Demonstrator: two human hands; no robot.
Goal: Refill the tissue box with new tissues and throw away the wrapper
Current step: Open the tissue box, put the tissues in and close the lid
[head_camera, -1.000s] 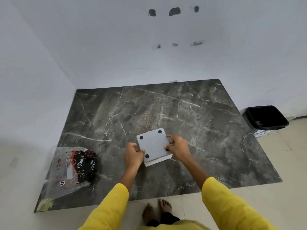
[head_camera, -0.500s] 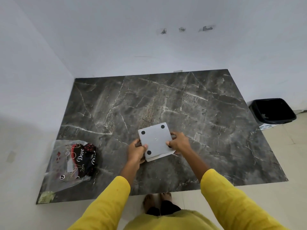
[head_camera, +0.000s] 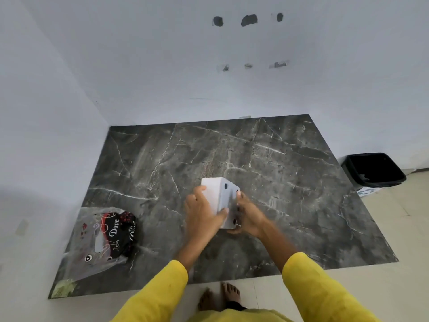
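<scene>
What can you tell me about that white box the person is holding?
The white box looks like smooth, matte plastic with rounded corners. It is tipped on edge above the dark marble-look table, so one plain side faces left and a face with small black round dots faces right. The left hand lies against the plain side; the right hand grips the dotted face. Motion blur hides any opening.

White tissue box (head_camera: 219, 197) tipped on edge, black-dotted base facing right.
</scene>
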